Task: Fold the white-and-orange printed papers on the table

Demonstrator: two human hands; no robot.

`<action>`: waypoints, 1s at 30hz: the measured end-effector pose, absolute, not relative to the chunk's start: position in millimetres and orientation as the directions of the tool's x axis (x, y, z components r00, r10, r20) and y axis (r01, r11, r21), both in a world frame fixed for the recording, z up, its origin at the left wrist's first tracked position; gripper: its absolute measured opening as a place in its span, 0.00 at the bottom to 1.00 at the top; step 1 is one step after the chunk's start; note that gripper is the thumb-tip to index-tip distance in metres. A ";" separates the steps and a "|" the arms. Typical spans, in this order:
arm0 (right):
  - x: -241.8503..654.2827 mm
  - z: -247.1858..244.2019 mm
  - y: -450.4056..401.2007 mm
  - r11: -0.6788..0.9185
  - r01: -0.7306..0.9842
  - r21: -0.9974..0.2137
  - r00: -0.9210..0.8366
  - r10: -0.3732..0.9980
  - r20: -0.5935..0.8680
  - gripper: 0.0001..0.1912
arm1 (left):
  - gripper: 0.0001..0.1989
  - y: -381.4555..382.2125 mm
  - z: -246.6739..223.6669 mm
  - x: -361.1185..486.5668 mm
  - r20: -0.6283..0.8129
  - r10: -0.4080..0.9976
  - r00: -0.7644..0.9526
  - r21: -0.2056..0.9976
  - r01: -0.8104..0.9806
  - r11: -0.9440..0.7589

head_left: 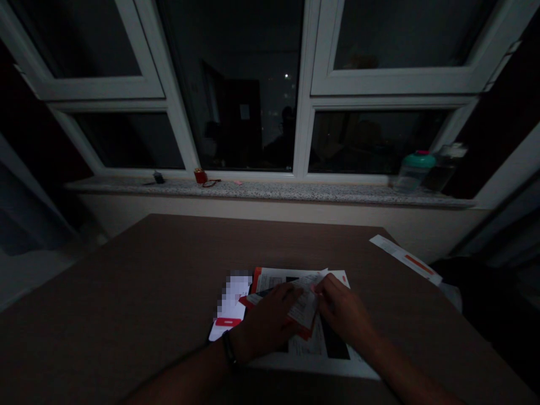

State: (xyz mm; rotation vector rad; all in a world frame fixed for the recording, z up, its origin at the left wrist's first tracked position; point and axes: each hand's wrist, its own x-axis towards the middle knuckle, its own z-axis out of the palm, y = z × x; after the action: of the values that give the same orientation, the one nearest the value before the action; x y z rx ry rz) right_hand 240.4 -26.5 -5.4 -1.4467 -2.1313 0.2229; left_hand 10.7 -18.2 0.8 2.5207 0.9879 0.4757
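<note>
A folded printed paper [304, 306] with red-orange edges lies over a larger printed sheet [333, 368] on the table. My left hand [272, 320], a dark band on its wrist, rests on the folded paper with its fingers laid across it. At the right side of that paper, my right hand [340, 306] pinches its edge between thumb and fingers. Close to the left hand, a lit phone [230, 309] lies face up beside the sheet, part of its screen pixelated. Dim light hides much of the print and the fingertips.
The brown table [147, 292] stands before a window. A paper strip [405, 259] overhangs the table's right edge. On the stone sill [270, 190] stand a small red jar [199, 176], a dark little bottle [158, 177] and a teal-lidded clear container [415, 169].
</note>
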 end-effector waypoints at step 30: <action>237.9 -9.4 -26.6 0.527 0.705 -0.476 -0.306 0.830 0.466 0.05 | 0.46 -10.6 9.2 -0.3 0.182 0.505 0.844 0.495 0.365 -0.788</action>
State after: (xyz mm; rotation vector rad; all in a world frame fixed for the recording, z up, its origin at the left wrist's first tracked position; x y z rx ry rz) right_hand 237.9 -26.6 -9.4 -1.2410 -2.0847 0.2365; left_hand -0.3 -10.6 9.2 2.5712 0.6430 0.4249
